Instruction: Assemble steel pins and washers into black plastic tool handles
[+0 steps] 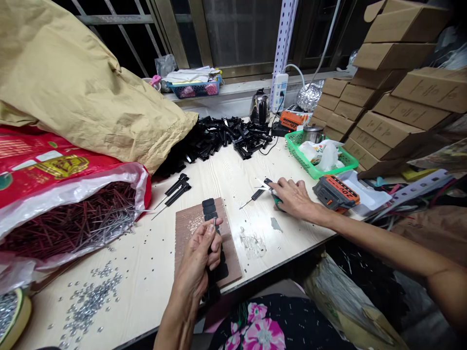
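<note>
My left hand [202, 248] is closed in a pinch over a brown board [188, 218]. What its fingertips hold is too small to make out. Black rounded pads [208, 206] run in a row down the board, partly hidden by this hand. To the right, my right hand [295, 198] curls over a pair of scissors [278, 202] with a dark green handle, low on the table; its blades point left. Just beside the blades lies a black-handled piece with a thin metal shaft [251, 198]. Two similar black pieces [177, 189] lie left of the board.
A red bag [73, 160] of dark red sticks and scattered small metal discs [91, 296] are at left. Black parts [226, 133] are heaped at the back. A green basket [310, 165], a battery pack [335, 192] and stacked cardboard boxes [386, 131] stand at right.
</note>
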A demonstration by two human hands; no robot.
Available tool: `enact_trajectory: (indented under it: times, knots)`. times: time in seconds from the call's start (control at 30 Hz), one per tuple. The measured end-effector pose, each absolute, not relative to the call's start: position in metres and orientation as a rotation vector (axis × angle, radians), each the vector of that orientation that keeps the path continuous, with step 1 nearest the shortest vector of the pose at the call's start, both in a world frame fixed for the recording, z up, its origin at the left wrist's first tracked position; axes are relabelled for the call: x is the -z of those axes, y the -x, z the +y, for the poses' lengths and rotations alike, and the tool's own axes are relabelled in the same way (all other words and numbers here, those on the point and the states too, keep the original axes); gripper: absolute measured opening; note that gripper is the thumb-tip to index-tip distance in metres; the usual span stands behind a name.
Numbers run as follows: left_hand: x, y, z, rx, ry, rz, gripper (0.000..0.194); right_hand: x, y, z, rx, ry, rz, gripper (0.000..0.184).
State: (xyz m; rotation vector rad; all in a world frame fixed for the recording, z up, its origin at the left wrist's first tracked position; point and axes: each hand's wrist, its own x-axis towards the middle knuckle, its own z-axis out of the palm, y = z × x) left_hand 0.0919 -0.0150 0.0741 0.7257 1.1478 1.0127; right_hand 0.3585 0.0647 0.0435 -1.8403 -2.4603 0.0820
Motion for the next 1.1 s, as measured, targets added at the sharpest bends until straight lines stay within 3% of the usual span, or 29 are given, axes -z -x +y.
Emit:
enact_trajectory:
  times: [0.1, 0.2, 0.3, 0.37, 0.43, 0.7, 0.87, 1.03, 1.1]
  knots:
    - [-0.077, -0.092, -0.018, -1.028, -0.852, 1.226, 0.039, -0.037, -0.383, 0.082, -0.207, 1.876, -2.547, 0.057]
    - [-0.08, -0.095, -0.023, -1.114, -1.073, 1.421, 0.03, -0.053, -0.383, 0.085, -0.406, 1.748, -2.479, 0.046]
    - [-0.083, -0.099, -0.028, -1.159, -1.33, 1.56, 0.018, -0.085, -0.353, 0.072, -0.937, 1.425, -2.206, 0.028]
    - [-0.085, -0.101, -0.03, -1.146, -1.432, 1.592, 0.011, -0.101, -0.325, 0.06, -1.428, 1.202, -1.954, 0.036]
    - [-0.087, -0.103, -0.032, -1.153, -1.473, 1.59, 0.006, -0.108, -0.301, 0.052, -1.67, 1.146, -1.769, 0.038]
    - [-0.075, -0.093, -0.036, -1.202, -1.664, 1.564, 0.009, -0.089, -0.27, 0.053, -2.155, 1.106, -1.524, 0.039]
    - [-0.072, -0.087, -0.033, -1.096, -1.814, 1.532, 0.016, -0.088, -0.267, 0.05, -2.099, 0.984, -1.533, 0.03]
    - [-0.082, -0.084, -0.027, -0.904, -1.499, 1.388, 0.031, -0.093, -0.27, 0.045, -1.357, 0.74, -2.038, 0.014]
    - [-0.083, -0.083, -0.026, -0.909, -1.478, 1.395, 0.029, -0.092, -0.269, 0.046, -1.299, 0.702, -2.072, 0.017]
